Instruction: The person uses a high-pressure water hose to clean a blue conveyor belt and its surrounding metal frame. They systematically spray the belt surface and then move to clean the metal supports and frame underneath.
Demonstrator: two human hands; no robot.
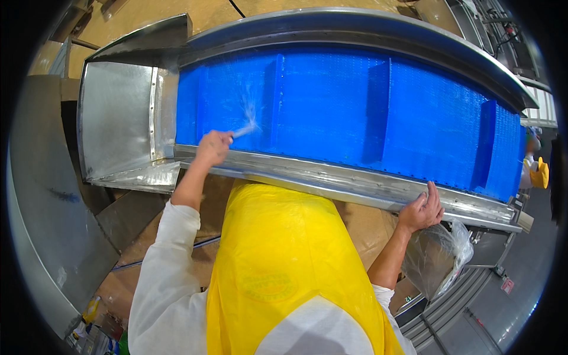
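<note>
My left hand [214, 148] is closed around what looks like a hose nozzle, mostly hidden by the fingers. From it a white jet [243, 130], apparently water, strikes the blue cleated conveyor belt [330, 106] and splashes away from me. The belt is wet, with upright blue cleats [384, 111] across it. My right hand [421, 211] rests on the near stainless steel side rail [319, 173], holding nothing, fingers partly spread. Just below that hand hangs a clear plastic bag [437, 253].
A stainless steel chute [117, 120] adjoins the belt's left end. Along the far side runs a raised metal guard [337, 26]. My yellow apron [284, 239] is close to the near rail. A dark hose [206, 242] crosses the brown floor. Someone in a yellow garment [539, 173] is far right.
</note>
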